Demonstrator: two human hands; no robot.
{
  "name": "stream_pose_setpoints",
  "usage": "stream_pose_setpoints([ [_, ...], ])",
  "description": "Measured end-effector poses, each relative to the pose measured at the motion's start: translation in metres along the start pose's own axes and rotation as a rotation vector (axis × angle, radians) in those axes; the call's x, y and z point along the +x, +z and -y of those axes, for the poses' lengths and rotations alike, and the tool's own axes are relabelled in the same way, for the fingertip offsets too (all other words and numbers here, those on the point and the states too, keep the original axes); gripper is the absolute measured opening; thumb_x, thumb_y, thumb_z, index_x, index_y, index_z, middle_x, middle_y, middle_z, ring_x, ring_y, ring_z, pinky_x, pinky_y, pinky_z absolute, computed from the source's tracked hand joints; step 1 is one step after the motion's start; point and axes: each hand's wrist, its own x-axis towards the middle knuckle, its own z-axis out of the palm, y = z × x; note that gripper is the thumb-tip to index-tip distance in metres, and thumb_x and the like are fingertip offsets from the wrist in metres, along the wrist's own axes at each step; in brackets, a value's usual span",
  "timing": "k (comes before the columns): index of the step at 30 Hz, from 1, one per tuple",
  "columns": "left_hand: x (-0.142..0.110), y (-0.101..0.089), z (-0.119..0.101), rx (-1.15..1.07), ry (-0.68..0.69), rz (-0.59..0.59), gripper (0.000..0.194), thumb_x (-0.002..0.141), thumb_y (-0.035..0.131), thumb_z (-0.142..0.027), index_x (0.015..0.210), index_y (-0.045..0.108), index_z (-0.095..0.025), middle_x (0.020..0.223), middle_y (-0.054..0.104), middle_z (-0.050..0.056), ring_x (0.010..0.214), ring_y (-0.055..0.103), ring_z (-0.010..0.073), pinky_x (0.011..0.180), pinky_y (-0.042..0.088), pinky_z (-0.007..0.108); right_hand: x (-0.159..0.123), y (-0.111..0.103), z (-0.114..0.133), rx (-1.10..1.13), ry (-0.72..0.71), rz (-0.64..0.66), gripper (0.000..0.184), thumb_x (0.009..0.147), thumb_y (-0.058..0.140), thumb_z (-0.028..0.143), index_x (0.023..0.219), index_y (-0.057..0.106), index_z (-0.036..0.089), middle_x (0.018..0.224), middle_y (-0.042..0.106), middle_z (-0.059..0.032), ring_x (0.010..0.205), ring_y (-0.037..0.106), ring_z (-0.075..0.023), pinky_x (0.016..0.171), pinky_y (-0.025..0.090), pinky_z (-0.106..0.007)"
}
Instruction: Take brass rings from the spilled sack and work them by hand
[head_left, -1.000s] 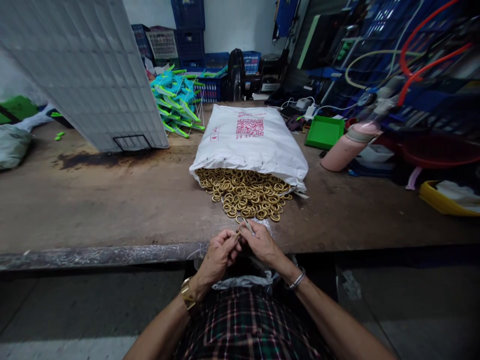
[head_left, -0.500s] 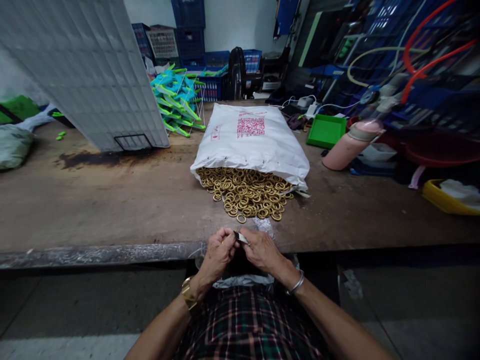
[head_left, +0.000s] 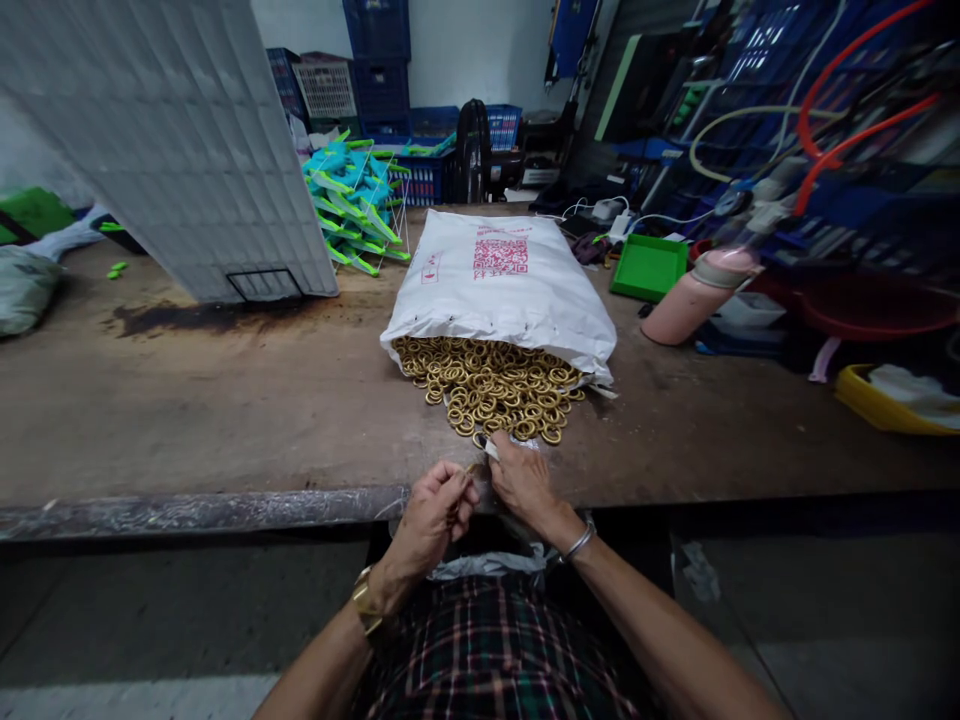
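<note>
Near the table's front edge, my left hand (head_left: 436, 508) pinches a brass-coloured ring (head_left: 472, 468) between thumb and fingertips. My right hand (head_left: 527, 487) is closed around a small tool (head_left: 490, 449) with a pale body and a dark tip; its exact kind is too small to make out. That tip is at the near edge of a heap of brass-coloured rings (head_left: 506, 390). The rings spill from the open mouth of a white sack (head_left: 442, 250) printed with a red square code. A gap separates my two hands.
A tall white ribbed panel (head_left: 187, 150) stands at the left, beside a pile of green and turquoise pieces (head_left: 352, 200). To the right are a green tray (head_left: 649, 268), a pink bottle (head_left: 686, 305) and a yellow container (head_left: 885, 400). Red hoses (head_left: 814, 110) hang above.
My right hand has moved forward with the small tool, away from my left hand to the near rings. My left hand has shifted slightly back, and the ring in it now shows.
</note>
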Motion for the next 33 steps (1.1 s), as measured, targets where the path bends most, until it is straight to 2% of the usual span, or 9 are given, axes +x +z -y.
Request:
stream_pose_setpoints([
  [2,0.002,-0.001,0.001,-0.082,-0.02,-0.013,0.034,0.07,0.065,-0.045,0.073,0.051,-0.014,0.067,0.055,-0.001,0.046,0.042,0.0042,0.037,0.027,0.015,0.003,0.001,0.003,-0.016,0.062,-0.045,0.015,0.086,0.041,0.023,0.098,0.049,0.019,0.08,0.066,-0.0039,0.069,0.06,-0.0175,0.055,0.024,-0.028],
  [5,0.004,-0.004,0.002,-0.152,-0.023,-0.015,0.03,0.071,0.065,-0.04,0.073,0.053,-0.012,0.069,0.057,0.002,0.05,0.047,0.0064,0.039,0.032,0.016,0.005,0.0,0.008,-0.038,0.069,-0.046,0.016,0.087,0.045,0.029,0.1,0.048,0.02,0.09,0.066,-0.004,0.076,0.061,-0.0179,0.056,0.026,-0.028],
  [11,0.006,-0.013,-0.002,-0.362,-0.125,0.028,0.027,0.069,0.067,-0.028,0.089,0.055,-0.016,0.067,0.059,0.002,0.055,0.054,0.0102,0.041,0.036,0.016,0.005,-0.001,0.011,-0.087,0.059,0.009,0.016,0.087,0.038,0.017,0.098,0.05,0.019,0.095,0.064,-0.0045,0.078,0.06,-0.018,0.057,0.027,-0.029],
  [16,0.012,-0.016,-0.003,-0.427,-0.168,0.025,0.025,0.067,0.07,-0.031,0.073,0.055,-0.012,0.067,0.058,0.002,0.058,0.055,0.0096,0.041,0.039,0.015,0.004,0.002,0.003,-0.026,0.017,0.005,0.021,0.083,0.037,0.012,0.096,0.052,0.018,0.092,0.064,-0.0066,0.075,0.058,-0.0178,0.058,0.027,-0.028],
  [20,0.018,-0.014,-0.003,-0.3,-0.092,-0.01,0.027,0.064,0.072,-0.026,0.081,0.055,-0.014,0.066,0.058,0.0,0.056,0.055,0.0093,0.04,0.04,0.015,0.004,-0.004,-0.002,0.309,-0.004,0.024,0.012,0.083,0.04,0.02,0.082,0.051,0.017,0.075,0.059,-0.0036,0.068,0.052,-0.0149,0.058,0.029,-0.025],
  [23,0.022,-0.012,-0.004,-0.22,-0.051,-0.041,0.034,0.062,0.073,-0.026,0.087,0.054,-0.015,0.064,0.058,-0.001,0.053,0.055,0.0093,0.039,0.039,0.015,0.002,-0.014,-0.001,0.704,-0.028,0.09,0.018,0.083,0.04,0.029,0.072,0.047,0.017,0.065,0.049,0.0012,0.061,0.044,-0.0112,0.056,0.031,-0.022],
  [26,0.025,-0.011,-0.005,-0.192,-0.045,-0.066,0.034,0.063,0.072,-0.03,0.087,0.054,-0.015,0.064,0.057,-0.002,0.053,0.055,0.0088,0.039,0.039,0.015,-0.002,-0.023,0.001,0.993,-0.005,0.184,0.022,0.081,0.044,0.038,0.071,0.046,0.018,0.057,0.038,0.0059,0.05,0.034,-0.008,0.048,0.028,-0.02],
  [30,0.025,-0.01,-0.006,-0.192,-0.058,-0.055,0.037,0.063,0.073,-0.034,0.088,0.054,-0.015,0.063,0.054,-0.003,0.052,0.053,0.0079,0.038,0.037,0.015,-0.007,-0.031,0.005,1.19,0.073,0.34,0.027,0.077,0.048,0.046,0.073,0.044,0.019,0.05,0.029,0.0097,0.041,0.023,-0.0058,0.04,0.02,-0.019],
  [33,0.024,-0.009,-0.005,-0.2,-0.076,-0.021,0.036,0.062,0.074,-0.035,0.084,0.054,-0.014,0.061,0.051,-0.004,0.048,0.048,0.006,0.037,0.033,0.013,-0.007,-0.03,0.006,1.232,0.077,0.376,0.028,0.076,0.049,0.046,0.071,0.044,0.019,0.049,0.028,0.01,0.04,0.022,-0.0052,0.039,0.019,-0.019],
])
